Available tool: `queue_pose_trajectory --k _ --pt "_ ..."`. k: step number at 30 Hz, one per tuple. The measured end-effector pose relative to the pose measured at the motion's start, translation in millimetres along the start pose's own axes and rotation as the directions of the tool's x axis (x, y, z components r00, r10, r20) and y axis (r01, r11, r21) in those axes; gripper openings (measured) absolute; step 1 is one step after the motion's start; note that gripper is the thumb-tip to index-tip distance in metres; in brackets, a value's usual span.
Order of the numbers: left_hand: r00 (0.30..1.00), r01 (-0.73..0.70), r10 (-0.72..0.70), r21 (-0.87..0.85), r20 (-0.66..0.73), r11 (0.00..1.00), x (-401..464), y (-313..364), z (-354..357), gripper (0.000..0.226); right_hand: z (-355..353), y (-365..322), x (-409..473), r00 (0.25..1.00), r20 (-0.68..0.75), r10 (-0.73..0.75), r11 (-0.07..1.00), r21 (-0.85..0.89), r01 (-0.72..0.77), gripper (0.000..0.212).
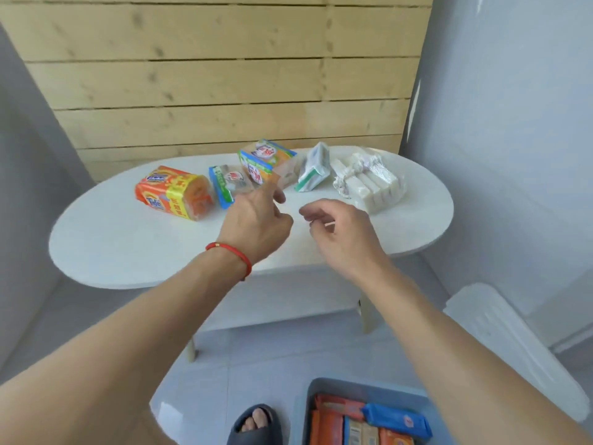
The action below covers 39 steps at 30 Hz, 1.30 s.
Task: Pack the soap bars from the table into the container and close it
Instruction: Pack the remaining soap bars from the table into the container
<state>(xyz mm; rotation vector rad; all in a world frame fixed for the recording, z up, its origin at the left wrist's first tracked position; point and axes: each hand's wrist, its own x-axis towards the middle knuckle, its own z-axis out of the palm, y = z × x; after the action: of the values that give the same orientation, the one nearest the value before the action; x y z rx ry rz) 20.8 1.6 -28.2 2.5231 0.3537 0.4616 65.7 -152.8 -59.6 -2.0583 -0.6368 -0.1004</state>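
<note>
Both hands hover over the white oval tabletop (pixel 128 245), holding nothing. The left hand (pixel 256 220), a red bracelet (pixel 232 252) on its wrist, reaches with loosely spread fingers toward the blue-edged soap pack (pixel 224 184). The right hand (pixel 340 232) hangs beside it, fingers curled and apart. Along the tabletop's far side lie an orange Tide soap pack (pixel 170 194), a green-and-orange soap pack (pixel 266 159), a green-and-white wrapped soap (pixel 314 171) and a clear bag of white soap bars (pixel 372 184). On the floor, the open blue-grey container (pixel 308 399) already holds wrapped soap bars (pixel 365 422).
</note>
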Motion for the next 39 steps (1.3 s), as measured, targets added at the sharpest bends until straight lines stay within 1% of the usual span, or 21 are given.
queue_pose_trajectory --k 2,4,7,9,10,12,15,17,18,19,21,22,23,25,27,29,32,34,36,37,39 --pt "0.998 0.057 -0.056 0.031 -0.037 0.998 24 -20 2 0.034 13 -1 33 0.999 0.045 0.027 0.994 -0.111 -0.022 0.039" --pt "0.997 0.075 -0.071 0.124 -0.033 0.99 44 -45 10 0.04 27 2 63 0.989 0.121 0.085 0.975 -0.214 -0.058 0.046" --pt "0.998 0.042 -0.051 0.303 0.022 0.952 59 -76 26 0.055 53 7 80 0.967 0.222 0.123 0.974 -0.214 -0.075 0.05" --pt "0.995 0.052 -0.074 0.306 0.062 0.951 64 -83 33 0.062 69 14 80 0.972 0.204 0.115 0.979 -0.192 -0.076 0.046" --pt "0.995 0.051 -0.076 0.306 0.071 0.951 65 -82 33 0.059 74 18 77 0.979 0.18 0.099 0.978 -0.202 -0.062 0.043" --pt "0.996 0.047 -0.07 0.333 0.057 0.942 63 -73 27 0.045 78 21 73 0.985 0.153 0.079 0.974 -0.222 -0.043 0.041" --pt "1.0 0.023 -0.015 0.358 -0.027 0.933 49 -57 14 0.03 75 17 71 0.987 0.136 0.085 0.985 -0.162 -0.062 0.037" --pt "0.994 0.01 0.02 0.277 -0.106 0.961 37 -56 12 0.027 72 14 64 0.987 0.124 0.103 0.988 -0.125 -0.088 0.036" --pt "0.991 0.026 0.004 0.226 -0.131 0.974 30 -57 13 0.026 72 11 60 0.987 0.118 0.11 0.989 -0.115 -0.096 0.036" --pt "0.99 0.072 -0.048 0.18 -0.135 0.981 23 -59 13 0.029 72 9 54 0.987 0.118 0.11 0.989 -0.109 -0.097 0.034" --pt "0.969 0.241 -0.236 0.089 -0.069 0.966 14 -60 11 0.038 73 5 40 0.988 0.129 0.083 0.992 -0.107 -0.069 0.028" --pt "0.952 0.305 -0.304 0.058 -0.016 0.951 13 -60 10 0.043 74 3 35 0.989 0.131 0.075 0.992 -0.11 -0.061 0.028" --pt "0.94 0.338 -0.339 0.033 0.028 0.941 12 -60 9 0.048 74 3 33 0.99 0.122 0.075 0.99 -0.126 -0.059 0.028" --pt "0.934 0.343 -0.343 0.022 0.102 0.939 11 -53 5 0.061 66 5 39 0.995 0.063 0.084 0.974 -0.217 -0.068 0.035" --pt "0.929 0.324 -0.332 0.073 0.166 0.943 10 -44 4 0.077 54 8 59 0.981 0.04 0.189 0.949 -0.265 -0.172 0.051" --pt "0.932 0.298 -0.314 0.112 0.182 0.948 12 -36 8 0.083 41 9 87 0.955 0.037 0.296 0.918 -0.288 -0.273 0.06" --pt "0.936 0.276 -0.298 0.131 0.19 0.952 21 -35 14 0.084 34 15 125 0.927 0.06 0.37 0.89 -0.308 -0.335 0.06" --pt "0.926 0.282 -0.312 0.159 0.212 0.946 27 -36 15 0.083 35 21 140 0.926 0.068 0.372 0.907 -0.238 -0.347 0.049" --pt "0.918 0.287 -0.328 0.198 0.222 0.937 31 -35 18 0.081 38 24 144 0.952 -0.04 0.303 0.935 -0.18 -0.305 0.028" --pt "0.918 0.282 -0.332 0.23 0.218 0.931 29 -32 19 0.079 38 24 138 0.956 -0.123 0.266 0.944 -0.166 -0.284 0.028" --pt "0.934 0.253 -0.316 0.313 0.168 0.915 24 -25 22 0.068 37 24 117 0.952 -0.238 0.193 0.945 -0.217 -0.246 0.027"
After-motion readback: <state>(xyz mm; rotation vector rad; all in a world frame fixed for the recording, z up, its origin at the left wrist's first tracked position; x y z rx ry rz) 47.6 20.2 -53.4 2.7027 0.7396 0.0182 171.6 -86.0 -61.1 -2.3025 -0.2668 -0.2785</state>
